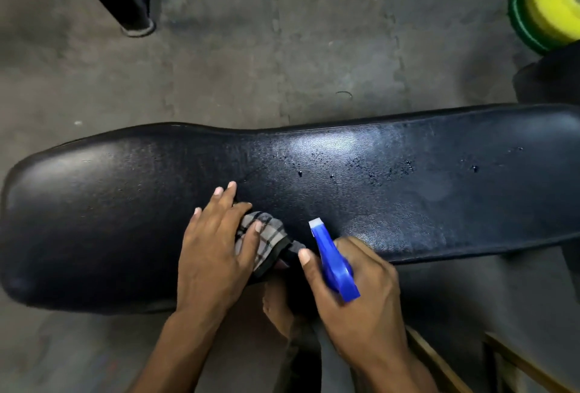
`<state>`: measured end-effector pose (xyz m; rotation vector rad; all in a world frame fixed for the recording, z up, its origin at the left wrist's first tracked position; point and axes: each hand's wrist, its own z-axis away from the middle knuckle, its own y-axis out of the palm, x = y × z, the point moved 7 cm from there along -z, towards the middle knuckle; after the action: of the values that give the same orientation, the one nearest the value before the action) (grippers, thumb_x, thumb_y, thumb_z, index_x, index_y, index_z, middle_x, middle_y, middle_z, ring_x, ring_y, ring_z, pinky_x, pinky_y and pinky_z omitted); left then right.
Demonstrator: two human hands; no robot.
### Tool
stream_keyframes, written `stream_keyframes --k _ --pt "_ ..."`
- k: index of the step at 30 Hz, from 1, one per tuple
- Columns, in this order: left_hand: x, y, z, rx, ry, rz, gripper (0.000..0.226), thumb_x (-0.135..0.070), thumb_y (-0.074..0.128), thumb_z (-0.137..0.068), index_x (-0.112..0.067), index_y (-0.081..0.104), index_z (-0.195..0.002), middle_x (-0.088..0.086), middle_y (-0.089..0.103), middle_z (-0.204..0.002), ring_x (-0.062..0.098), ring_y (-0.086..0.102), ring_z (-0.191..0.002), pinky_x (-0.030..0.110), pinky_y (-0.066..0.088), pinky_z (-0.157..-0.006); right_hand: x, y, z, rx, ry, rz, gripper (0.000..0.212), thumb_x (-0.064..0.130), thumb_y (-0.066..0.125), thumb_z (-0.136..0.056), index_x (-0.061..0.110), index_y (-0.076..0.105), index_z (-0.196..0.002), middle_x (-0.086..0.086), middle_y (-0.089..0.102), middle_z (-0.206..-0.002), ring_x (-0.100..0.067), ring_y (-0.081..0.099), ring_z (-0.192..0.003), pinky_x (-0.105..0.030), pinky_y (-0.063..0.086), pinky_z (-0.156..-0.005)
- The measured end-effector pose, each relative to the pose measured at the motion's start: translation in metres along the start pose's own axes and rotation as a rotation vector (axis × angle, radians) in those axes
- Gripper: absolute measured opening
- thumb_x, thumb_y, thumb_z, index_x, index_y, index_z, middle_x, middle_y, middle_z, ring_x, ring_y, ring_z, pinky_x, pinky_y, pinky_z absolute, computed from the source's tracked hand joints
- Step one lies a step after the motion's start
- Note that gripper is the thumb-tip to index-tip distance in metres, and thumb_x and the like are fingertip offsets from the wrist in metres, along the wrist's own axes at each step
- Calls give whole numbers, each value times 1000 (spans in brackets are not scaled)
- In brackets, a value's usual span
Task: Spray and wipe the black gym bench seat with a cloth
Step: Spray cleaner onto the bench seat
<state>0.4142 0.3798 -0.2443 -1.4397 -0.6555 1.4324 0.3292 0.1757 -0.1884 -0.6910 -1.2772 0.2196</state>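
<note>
The long black padded vinyl gym bench seat (408, 192) runs left to right across the view, w/ droplets of spray beading on its mid and right stretch. The left hand (216, 251) lies flat, fingers spread, pressing a grey-and-black checked cloth (266, 235) onto the seat near its near edge; the hand is open, not gripping, just pinning the cloth w/ palm and fingers. The right hand (351, 295) is closed round a blue plastic spray bottle head w/ white nozzle tip (332, 261), nozzle aimed far-left over the seat, just beside the cloth.

Step in hand, by my read: wiping, w/ spray kept ready. To do it well: keep the palm flat so the whole cloth bears on the vinyl, sweep right thru the beaded droplets in long overlapping passes, then back to the dry-looking left end. Lift the nozzle clear so it doesn't wet the cloth hand. Refold the cloth if it bunches; part of it hangs off the near edge already.

Hard to tell: the bottle's body is hidden under the right hand, so fill level unknown. Whether a finger is on the trigger can't be seen. Bench frame and legs hidden below the pad; right end cut off. A yellow-and-green round object (546, 3) far right is cropped, likely weight plates.
</note>
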Motion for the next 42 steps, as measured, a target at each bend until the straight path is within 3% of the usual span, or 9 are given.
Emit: stream_keyframes --k 4,9,13,15,17,21,29,37,42 --pt "15 -2 12 30 7 50 45 -57 50 -102 -33 62 -139 -10 37 -173 11 24 -164 48 24 -129 38 0 -8 56 -96 -77 36 36 76 -98 16 59 -74 8 54 -74 -13 58 -69 -36 50 -68" --pt "21 -8 19 149 87 75 48 -64 46 -99 -37 62 -136 -11 25 -177 14 13 -166 48 15 -131 104 -25 -38 -56 -280 -133 30 31 74 -103 11 66 -82 7 56 -79 -14 61 -72 -24 47 -69" --pt "18 -16 18 88 4 214 32 -50 58 -95 -30 73 -115 -11 49 -164 17 28 -162 45 17 -131 129 -22 -66 -65 -285 -349 18 35 72 -107 20 69 -97 8 64 -86 -18 67 -74 -45 59 -72" --pt "18 -16 17 55 -29 271 23 -35 67 -90 -25 76 -109 -9 63 -149 22 43 -154 52 25 -130 138 -18 -73 -143 -312 -318 23 42 71 -105 20 70 -99 5 66 -87 -14 68 -78 -37 58 -76" --pt "16 -17 20 19 -38 310 19 -28 69 -89 -25 75 -107 -13 68 -135 20 57 -137 54 44 -115 140 -8 -77 -161 -295 -316 25 49 73 -100 25 69 -104 9 70 -93 -10 70 -82 -34 59 -81" --pt "12 -26 31 -52 -88 360 13 -43 64 -91 -36 66 -101 -21 63 -113 14 58 -106 46 53 -85 128 8 -85 -81 -247 -390 44 64 77 -91 28 68 -116 11 74 -99 -15 76 -86 -50 63 -82" --pt "0 -36 45 -51 -110 540 26 -7 83 -89 -25 70 -102 -13 64 -105 10 69 -104 12 49 -85 90 20 -87 84 -131 -406 77 74 86 -77 33 62 -138 15 79 -109 -16 81 -93 -50 67 -86" --pt "-26 -40 39 -45 -87 656 19 -35 78 -93 -27 67 -106 -12 66 -104 12 69 -102 14 48 -84 66 12 -85 77 -101 -314 88 78 88 -68 24 66 -134 25 78 -112 -3 79 -104 -36 65 -92" --pt "-39 -37 35 -24 -88 679 22 -43 78 -92 -35 67 -109 -11 71 -107 13 71 -105 15 51 -85 54 7 -84 109 -98 -368 97 62 98 -67 32 55 -148 14 78 -123 -12 77 -118 -47 61 -105"
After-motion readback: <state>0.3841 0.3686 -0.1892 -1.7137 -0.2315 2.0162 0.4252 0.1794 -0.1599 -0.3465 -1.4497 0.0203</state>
